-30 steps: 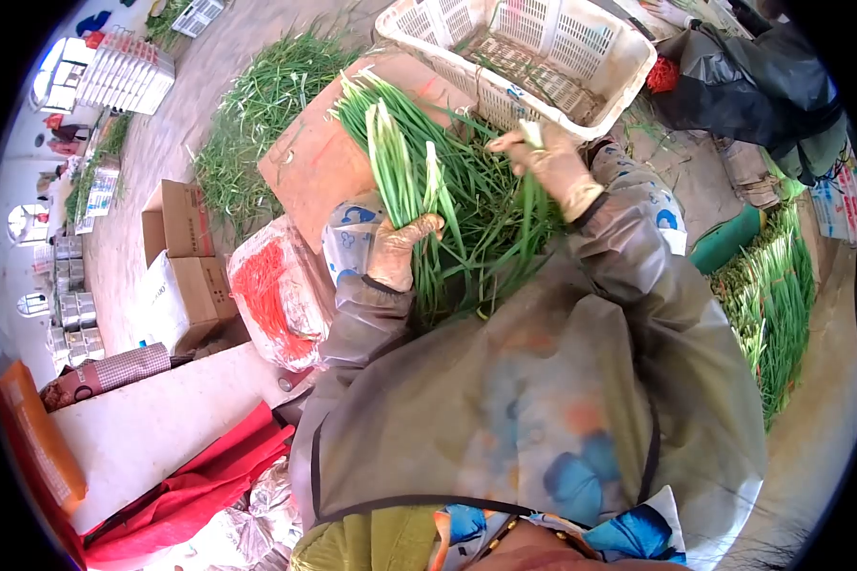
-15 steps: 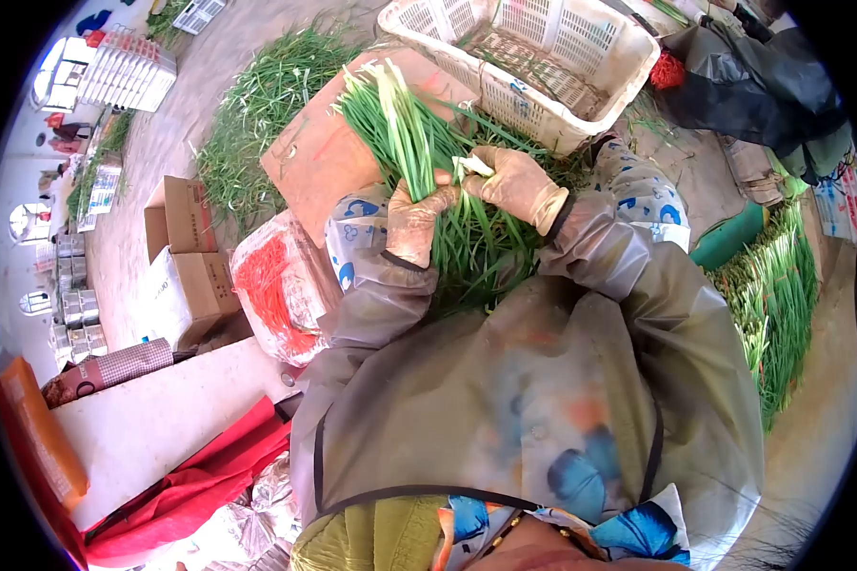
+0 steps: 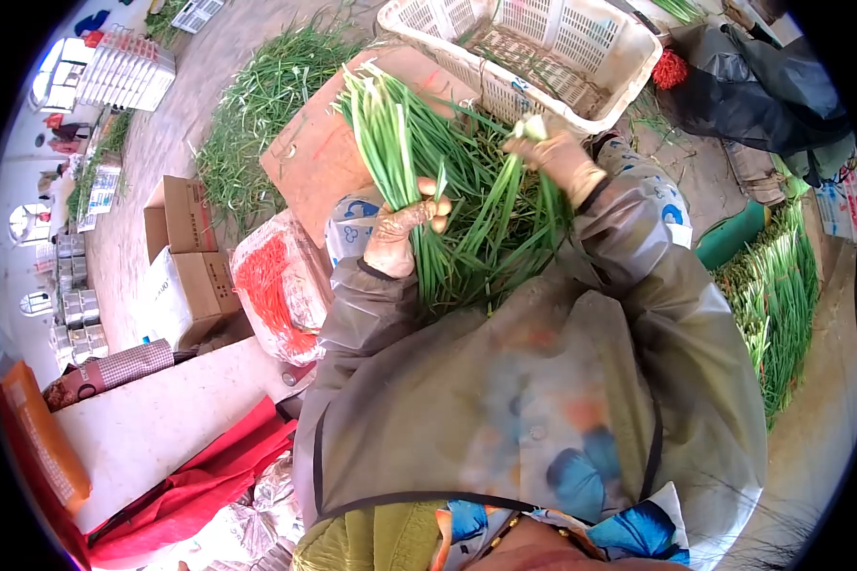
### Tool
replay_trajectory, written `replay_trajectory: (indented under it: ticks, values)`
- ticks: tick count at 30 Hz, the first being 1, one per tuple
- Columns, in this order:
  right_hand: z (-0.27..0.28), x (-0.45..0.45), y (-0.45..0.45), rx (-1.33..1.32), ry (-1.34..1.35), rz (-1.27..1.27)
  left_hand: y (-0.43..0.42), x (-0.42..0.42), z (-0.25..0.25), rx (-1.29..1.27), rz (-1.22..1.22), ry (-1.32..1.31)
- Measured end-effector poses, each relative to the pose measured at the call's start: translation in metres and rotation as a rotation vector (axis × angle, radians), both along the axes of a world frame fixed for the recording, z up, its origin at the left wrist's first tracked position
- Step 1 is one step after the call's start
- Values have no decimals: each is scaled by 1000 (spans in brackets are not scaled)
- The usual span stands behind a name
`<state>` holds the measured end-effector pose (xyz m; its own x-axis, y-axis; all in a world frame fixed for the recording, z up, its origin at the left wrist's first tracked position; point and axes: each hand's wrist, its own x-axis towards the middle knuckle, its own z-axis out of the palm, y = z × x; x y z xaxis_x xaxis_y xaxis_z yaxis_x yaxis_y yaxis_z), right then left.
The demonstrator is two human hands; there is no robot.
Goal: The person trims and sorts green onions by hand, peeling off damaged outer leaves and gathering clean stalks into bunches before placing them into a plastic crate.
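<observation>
Green stalks (image 3: 386,133) remain clasped in the left hand (image 3: 398,234), while the right hand (image 3: 564,164), beside it moments ago, now pinches further stalks (image 3: 508,183) well apart, keeping both lots separate, I judge.

In our left hand (image 3: 402,233) we are clasping a bunch of green chives (image 3: 388,143), pale ends pointing away from us, while in our right hand (image 3: 564,164) we are holding more chive stalks (image 3: 535,127) near a white perforated plastic crate (image 3: 486,81).
</observation>
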<state>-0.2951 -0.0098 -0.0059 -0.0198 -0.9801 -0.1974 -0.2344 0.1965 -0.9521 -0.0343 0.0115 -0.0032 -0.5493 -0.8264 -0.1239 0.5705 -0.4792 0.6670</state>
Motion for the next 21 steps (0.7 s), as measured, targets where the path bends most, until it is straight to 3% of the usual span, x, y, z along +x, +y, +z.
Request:
replay_trajectory:
  ticks: [3,6,8,9,10,12,14,16,21]
  values:
    - [25,-27,1,-85,-246,-185,-2,0,3,-112,-34,-363]
    - [26,-70,-11,-402,-74,-389,3,-5,19,-41,-92,-213]
    - [59,-66,-4,-360,-446,-469,3,-8,21,-70,-114,-208]
    - [78,-54,-5,-313,-909,-389,3,-11,22,-74,-119,-163]
    - [80,-46,-2,-318,-908,-392,4,-13,23,-75,-124,-119]
    - [81,-33,3,125,-883,35,3,-15,25,-67,-145,-117]
    - [44,4,-4,134,-188,26,5,-18,25,-123,-195,-166]
    - [46,35,2,114,-504,79,7,-22,28,-125,-209,-178]
    - [44,38,-11,81,-553,-85,11,-11,17,-64,20,-129]
